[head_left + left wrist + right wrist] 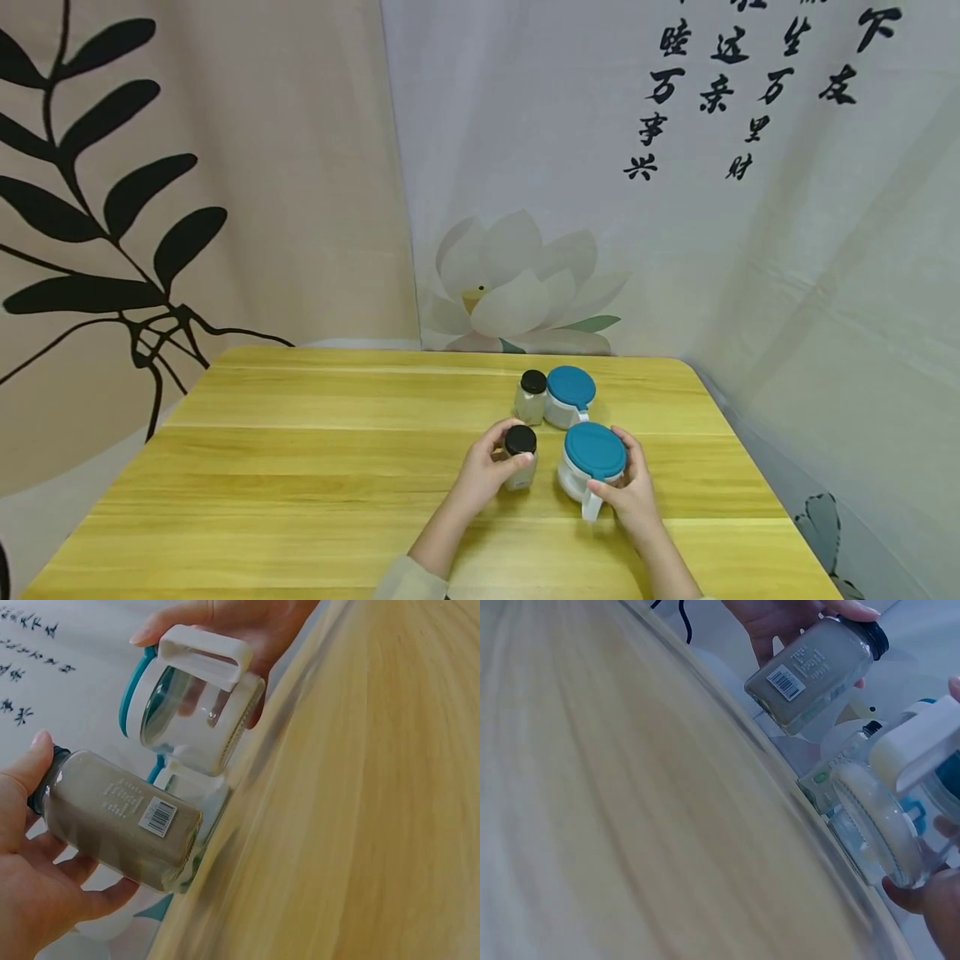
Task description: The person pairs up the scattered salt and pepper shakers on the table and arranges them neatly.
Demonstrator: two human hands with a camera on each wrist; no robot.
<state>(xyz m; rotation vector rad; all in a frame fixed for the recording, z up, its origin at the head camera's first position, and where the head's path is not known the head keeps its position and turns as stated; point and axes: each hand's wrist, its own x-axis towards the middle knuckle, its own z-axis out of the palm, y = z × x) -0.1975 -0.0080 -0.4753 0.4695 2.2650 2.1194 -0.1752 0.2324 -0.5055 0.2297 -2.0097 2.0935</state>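
Note:
My left hand (483,468) grips a squarish clear glass jar (124,814) by its black lid and upper side. Its contents look pale grey-brown, and a barcode label shows on one face. In my right hand (633,487) is a round clear jar (199,712) with a blue lid (596,450) and a white handle (592,504), fingers and thumb around its sides. Both jars appear lifted slightly off the table, side by side and apart. In the right wrist view the handled jar (877,817) partly hides things behind it.
Behind stand a second black-lidded jar (530,400) and a second blue-lidded handled jar (567,400), close together on the wooden table (300,483). A printed curtain (510,167) hangs behind the table's far edge.

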